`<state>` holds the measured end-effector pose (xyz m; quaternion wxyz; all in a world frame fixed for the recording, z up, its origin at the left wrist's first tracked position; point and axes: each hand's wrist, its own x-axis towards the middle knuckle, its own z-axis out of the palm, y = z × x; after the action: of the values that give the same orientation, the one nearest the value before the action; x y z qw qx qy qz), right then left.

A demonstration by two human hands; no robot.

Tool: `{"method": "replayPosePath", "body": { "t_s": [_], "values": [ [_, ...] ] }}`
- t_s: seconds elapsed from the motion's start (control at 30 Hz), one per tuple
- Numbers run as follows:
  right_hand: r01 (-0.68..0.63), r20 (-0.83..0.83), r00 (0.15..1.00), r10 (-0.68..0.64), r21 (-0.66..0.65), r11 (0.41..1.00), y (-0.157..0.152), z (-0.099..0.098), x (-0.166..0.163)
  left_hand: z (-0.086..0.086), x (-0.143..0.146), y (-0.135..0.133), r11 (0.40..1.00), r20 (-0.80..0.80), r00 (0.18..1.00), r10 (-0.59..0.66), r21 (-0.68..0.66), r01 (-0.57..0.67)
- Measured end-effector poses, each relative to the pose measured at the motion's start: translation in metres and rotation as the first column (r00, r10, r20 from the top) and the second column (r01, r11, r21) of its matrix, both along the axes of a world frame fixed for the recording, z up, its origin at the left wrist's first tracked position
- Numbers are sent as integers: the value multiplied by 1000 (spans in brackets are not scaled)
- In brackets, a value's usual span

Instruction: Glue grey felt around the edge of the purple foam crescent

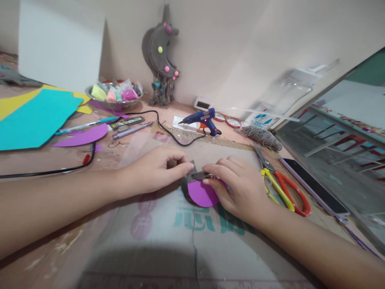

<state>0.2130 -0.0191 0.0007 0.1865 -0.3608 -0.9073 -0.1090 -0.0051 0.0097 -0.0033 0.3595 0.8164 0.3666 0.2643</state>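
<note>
A purple paper disc (203, 194) with grey yarn (190, 175) across its upper left edge is between my hands, above the printed sheet. My left hand (171, 164) is closed in a pinch on the yarn-covered edge. My right hand (233, 180) is closed on a small dark, pointed metal tool (201, 176), whose tip lies against the yarn. My fingers hide the rest of the tool, so its exact kind does not show. They also cover the disc's right side.
A blue glue gun (198, 117) with a lit red light stands ahead, its black cord running left. Scissors (279, 184), a phone (314, 185) and a grey yarn skein (261, 136) lie right. Coloured paper (39, 118), pens and a metal bowl (116, 102) are left.
</note>
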Motion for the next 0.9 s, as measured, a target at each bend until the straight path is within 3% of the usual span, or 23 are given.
{"method": "replayPosePath", "body": {
  "t_s": [0.27,0.9],
  "values": [
    [-52,-31,998,53,35,998,1,1,3,2,0,0,1000,17,1000,2,-18,-1],
    [19,14,1000,-20,47,999,-1,1,-1,1,1,0,1000,-1,1000,9,25,-9]
  ]
}}
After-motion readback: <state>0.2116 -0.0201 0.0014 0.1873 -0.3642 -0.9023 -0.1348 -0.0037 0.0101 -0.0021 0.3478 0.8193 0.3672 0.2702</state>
